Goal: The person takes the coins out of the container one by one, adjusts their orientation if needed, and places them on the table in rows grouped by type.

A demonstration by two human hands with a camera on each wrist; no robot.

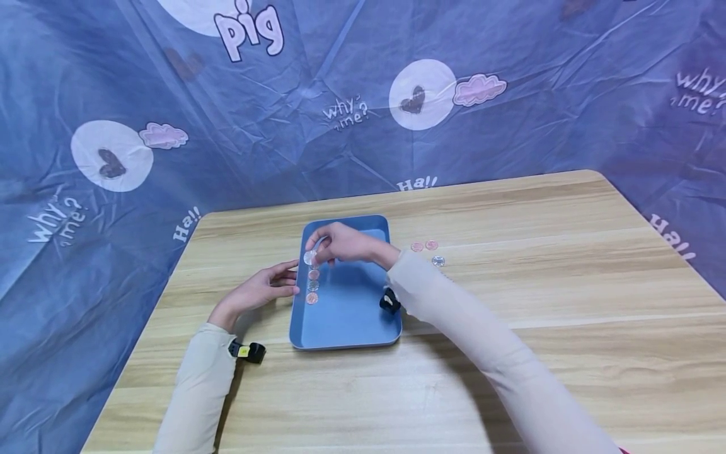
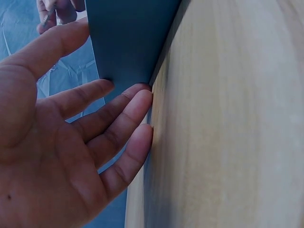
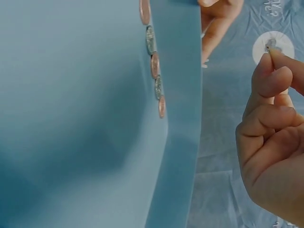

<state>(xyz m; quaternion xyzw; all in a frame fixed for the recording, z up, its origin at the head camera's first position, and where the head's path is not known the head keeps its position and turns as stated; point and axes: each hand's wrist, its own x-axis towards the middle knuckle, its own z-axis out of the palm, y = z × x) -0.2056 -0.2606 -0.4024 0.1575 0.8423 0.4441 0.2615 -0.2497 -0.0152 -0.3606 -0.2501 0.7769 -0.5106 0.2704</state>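
Observation:
A silver coin (image 1: pixel 309 257), seen nearly edge-on in the right wrist view, is pinched between thumb and fingertips of my right hand (image 1: pixel 345 244). This hand hovers over the left side of a blue rectangular tray (image 1: pixel 348 315). Below it, along the tray's left wall, several coins lie in a line, copper ones (image 3: pixel 155 65) alternating with silver ones (image 3: pixel 150 40). My left hand (image 1: pixel 258 290) is at the tray's outer left side. Its fairly straight fingers (image 2: pixel 121 114) touch the outer wall near the wooden tabletop, palm facing the tray.
Right of the tray, two copper coins (image 1: pixel 424 246) and a silver coin (image 1: pixel 438 260) lie on the wooden table (image 1: pixel 539 265). A wrinkled blue cloth (image 1: pixel 317 57) with printed words hangs behind the table. Black wrist cameras sit by both sleeves (image 1: pixel 198 372).

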